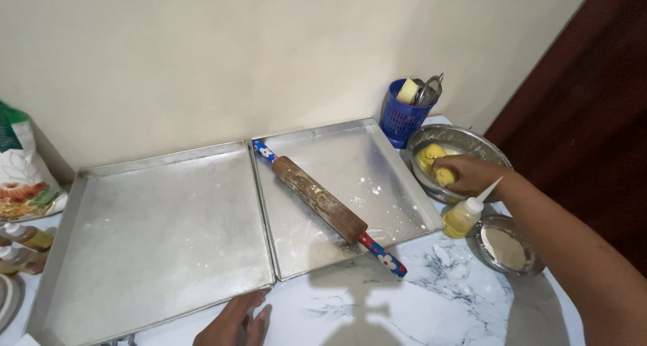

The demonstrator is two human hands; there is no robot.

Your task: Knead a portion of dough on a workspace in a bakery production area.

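Right hand [472,173] reaches into a steel bowl [482,146], fingers curled down over a lump of yellow dough [445,177]; more dough [430,155] sits just behind the fingertips. Closed on the lump, palm down, it looks like a pinch to pull off one piece. The forearm runs in from the lower right, passing over a squeeze bottle [464,214] of yellow oil and a small bowl of flour [505,248], both just on the near side of the grip, presumably kept within reach. A blue basket [399,117] of utensils stands just beyond the bowl.

Left of the grip: a rolling pin [323,203] lies diagonally across a floured tray [384,164], with a second tray [162,231] further left.

Left hand [236,322] rests flat on the marble counter [418,299] at the near edge of the second tray, fingers loose, holding nothing, probably for support.
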